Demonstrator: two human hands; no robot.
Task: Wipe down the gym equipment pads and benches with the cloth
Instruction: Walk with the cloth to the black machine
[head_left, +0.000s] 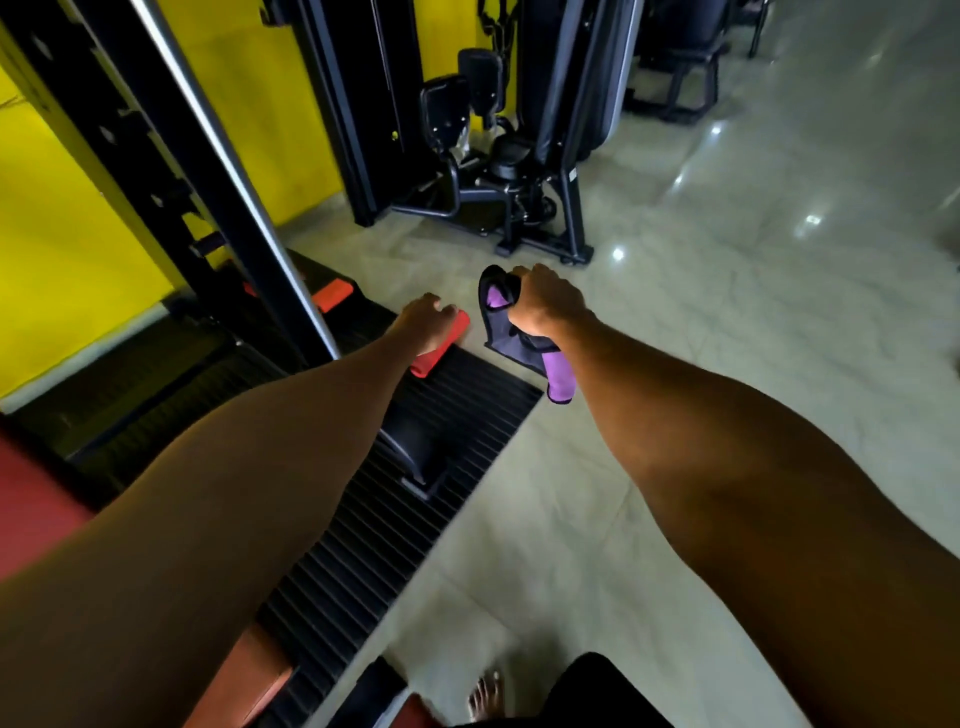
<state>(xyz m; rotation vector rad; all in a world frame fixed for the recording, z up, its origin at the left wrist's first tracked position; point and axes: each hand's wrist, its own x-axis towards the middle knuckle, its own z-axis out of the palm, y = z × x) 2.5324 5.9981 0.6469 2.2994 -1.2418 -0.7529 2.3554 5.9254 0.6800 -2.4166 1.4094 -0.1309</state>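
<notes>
My right hand (545, 304) grips a bunched purple and dark cloth (511, 338), which hangs down over the edge of the ribbed black platform (363, 530). Just left of it, my left hand (423, 322) rests with curled fingers on a red roller pad (441, 345) at the platform's far end. A second red pad (332, 295) shows further left behind the steel post. A red bench pad (26, 499) lies under my left forearm at the left edge.
A slanted steel post (244, 197) and black rack upright (119, 140) rise on the left before a yellow wall. A black seated machine (498, 156) stands ahead. Glossy tiled floor (727, 260) spreads to the right. A bare foot (485, 696) shows at the bottom.
</notes>
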